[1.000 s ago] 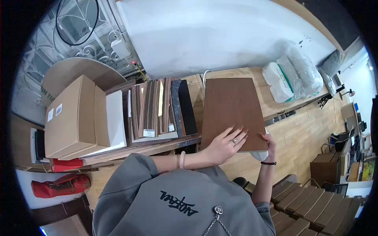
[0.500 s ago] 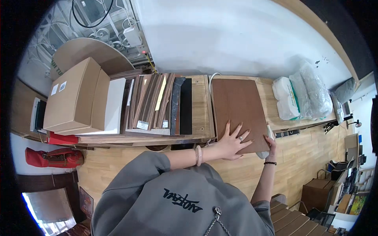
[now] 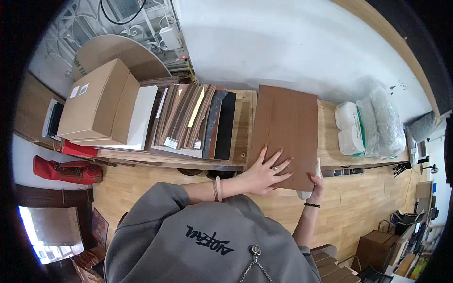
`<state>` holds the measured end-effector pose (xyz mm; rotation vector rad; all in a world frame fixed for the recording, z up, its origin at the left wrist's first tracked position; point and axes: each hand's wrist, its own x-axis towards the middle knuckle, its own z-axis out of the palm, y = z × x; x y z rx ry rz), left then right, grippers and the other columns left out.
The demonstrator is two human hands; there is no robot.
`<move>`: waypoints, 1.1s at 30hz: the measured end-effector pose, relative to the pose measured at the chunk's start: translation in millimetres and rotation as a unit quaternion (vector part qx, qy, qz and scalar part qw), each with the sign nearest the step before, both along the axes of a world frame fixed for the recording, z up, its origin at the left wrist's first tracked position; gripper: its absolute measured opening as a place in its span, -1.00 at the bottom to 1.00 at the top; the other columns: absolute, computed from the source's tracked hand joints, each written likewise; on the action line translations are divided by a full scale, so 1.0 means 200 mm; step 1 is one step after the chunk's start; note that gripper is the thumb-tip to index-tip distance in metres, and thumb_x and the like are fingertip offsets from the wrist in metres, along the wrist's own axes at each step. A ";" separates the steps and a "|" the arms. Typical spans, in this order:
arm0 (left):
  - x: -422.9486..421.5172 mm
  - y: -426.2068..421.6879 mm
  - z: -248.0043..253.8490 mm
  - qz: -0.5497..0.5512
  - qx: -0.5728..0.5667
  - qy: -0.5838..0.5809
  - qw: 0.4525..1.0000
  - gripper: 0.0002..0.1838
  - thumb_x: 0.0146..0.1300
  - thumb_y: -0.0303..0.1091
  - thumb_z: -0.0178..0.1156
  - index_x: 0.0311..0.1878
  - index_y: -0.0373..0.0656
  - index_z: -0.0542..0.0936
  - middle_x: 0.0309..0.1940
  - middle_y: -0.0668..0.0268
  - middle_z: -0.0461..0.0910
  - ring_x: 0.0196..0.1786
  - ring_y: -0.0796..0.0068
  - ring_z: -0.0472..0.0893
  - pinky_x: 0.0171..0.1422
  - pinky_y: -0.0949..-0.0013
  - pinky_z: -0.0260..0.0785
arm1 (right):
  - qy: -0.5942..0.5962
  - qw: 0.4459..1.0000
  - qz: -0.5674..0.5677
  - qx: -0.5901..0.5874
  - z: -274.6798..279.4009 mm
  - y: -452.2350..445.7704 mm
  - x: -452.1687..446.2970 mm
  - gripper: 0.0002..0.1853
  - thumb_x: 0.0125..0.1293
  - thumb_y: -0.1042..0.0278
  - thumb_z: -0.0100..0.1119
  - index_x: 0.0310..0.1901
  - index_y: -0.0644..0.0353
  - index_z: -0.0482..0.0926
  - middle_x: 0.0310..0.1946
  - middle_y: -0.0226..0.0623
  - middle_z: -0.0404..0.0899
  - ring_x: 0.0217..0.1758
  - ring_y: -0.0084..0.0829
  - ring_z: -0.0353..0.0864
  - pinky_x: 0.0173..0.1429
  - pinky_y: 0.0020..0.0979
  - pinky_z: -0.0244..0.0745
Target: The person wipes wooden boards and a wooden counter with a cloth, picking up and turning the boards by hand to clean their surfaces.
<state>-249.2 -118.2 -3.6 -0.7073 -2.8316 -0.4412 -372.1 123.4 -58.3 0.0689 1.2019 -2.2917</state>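
Note:
A brown wood-grain board (image 3: 288, 122) lies on the wooden bench (image 3: 328, 127), its near end reaching past the front edge. My left hand (image 3: 264, 174) rests on the board's near left part with its fingers spread, a ring on one finger. At the near right corner my right hand (image 3: 317, 185) grips a white cloth-like item (image 3: 304, 194), partly hidden under the board, with the thumb by the board's edge. Left of the board stand striped wood-grain sample sheets (image 3: 181, 118) with labels and a black panel (image 3: 225, 127).
Cardboard boxes (image 3: 96, 104) sit at the bench's left end, over a red bag (image 3: 68, 170) on the floor. White packs (image 3: 349, 129) and bubble-wrapped rolls (image 3: 384, 125) lie at the right. A white wall (image 3: 292, 42) stands behind the bench.
The view has shifted, and the board has turned slightly relative to the bench. My left hand's fingers have spread from closer together and remain on the board. My right hand stays at its corner.

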 end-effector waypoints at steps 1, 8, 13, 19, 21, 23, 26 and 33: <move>0.01 -0.01 0.00 0.017 0.000 -0.011 1.000 -0.24 0.09 -0.01 0.28 0.39 0.14 0.30 0.50 0.12 0.01 0.52 -0.20 -0.10 0.34 -0.57 -0.23 | 0.018 1.000 0.020 0.003 0.04 -0.05 -0.03 -0.29 -0.04 0.46 0.22 0.25 0.33 0.35 -0.03 -0.14 0.59 0.01 -0.25 0.61 0.17 -0.24 0.51; 0.09 -0.12 -0.05 0.096 -0.004 -0.047 0.994 -0.24 0.12 -0.05 0.27 0.42 0.15 0.26 0.51 0.14 -0.02 0.54 -0.17 -0.14 0.37 -0.51 -0.21 | 0.027 0.995 0.090 0.040 -0.16 -0.20 -0.16 -0.25 -0.08 0.47 0.27 0.27 0.34 0.34 -0.04 -0.17 0.60 0.00 -0.32 0.62 0.17 -0.32 0.49; 0.14 -0.16 -0.08 0.110 -0.005 -0.064 0.992 -0.21 0.11 -0.11 0.28 0.43 0.11 0.23 0.52 0.11 -0.05 0.54 -0.19 -0.15 0.39 -0.47 -0.19 | 0.022 0.991 0.105 0.084 -0.02 -0.30 -0.08 -0.27 -0.05 0.54 0.27 0.28 0.35 0.33 -0.02 -0.22 0.60 -0.02 -0.38 0.62 0.16 -0.38 0.48; 0.20 -0.19 -0.16 0.124 -0.034 -0.058 0.990 -0.17 0.09 -0.15 0.29 0.44 -0.02 0.20 0.51 0.04 -0.08 0.53 -0.22 -0.17 0.40 -0.46 -0.19 | 0.076 0.980 0.150 0.108 0.01 -0.35 -0.07 -0.34 0.03 0.62 0.26 0.26 0.33 0.38 -0.01 -0.22 0.60 -0.02 -0.39 0.61 0.14 -0.38 0.47; 0.20 -0.20 -0.13 0.114 -0.043 -0.072 0.990 -0.18 0.07 -0.22 0.25 0.43 -0.11 0.20 0.50 0.00 -0.07 0.53 -0.24 -0.15 0.40 -0.46 -0.17 | 0.138 0.937 0.220 0.233 -0.01 -0.32 -0.13 -0.38 0.06 0.59 0.28 0.23 0.33 0.41 0.06 -0.19 0.57 0.00 -0.40 0.61 0.13 -0.38 0.47; 0.21 -0.20 -0.13 0.104 -0.047 -0.079 0.990 -0.18 0.06 -0.26 0.24 0.43 -0.15 0.19 0.49 -0.03 -0.07 0.52 -0.25 -0.14 0.40 -0.46 -0.16 | 0.168 0.907 0.249 0.294 0.05 -0.35 -0.14 -0.41 0.08 0.58 0.29 0.22 0.33 0.43 0.09 -0.17 0.56 0.01 -0.40 0.61 0.12 -0.38 0.47; 0.21 -0.20 -0.19 0.104 -0.056 -0.041 0.992 -0.20 0.08 -0.30 0.21 0.42 -0.21 0.19 0.49 -0.04 -0.06 0.52 -0.27 -0.14 0.39 -0.49 -0.18 | 0.422 0.771 0.226 0.420 0.20 -0.41 -0.11 -0.49 0.13 0.53 0.28 0.17 0.29 0.48 -0.09 -0.16 0.64 -0.02 -0.40 0.62 0.06 -0.38 0.48; 0.21 -0.21 -0.20 0.088 -0.087 -0.061 0.990 -0.23 0.13 -0.37 0.17 0.43 -0.27 0.14 0.49 -0.06 -0.07 0.52 -0.30 -0.20 0.37 -0.53 -0.23 | 0.403 0.727 0.150 0.536 0.31 -0.41 -0.08 -0.49 0.16 0.53 0.26 0.19 0.27 0.48 -0.04 -0.10 0.63 0.01 -0.41 0.61 0.08 -0.42 0.45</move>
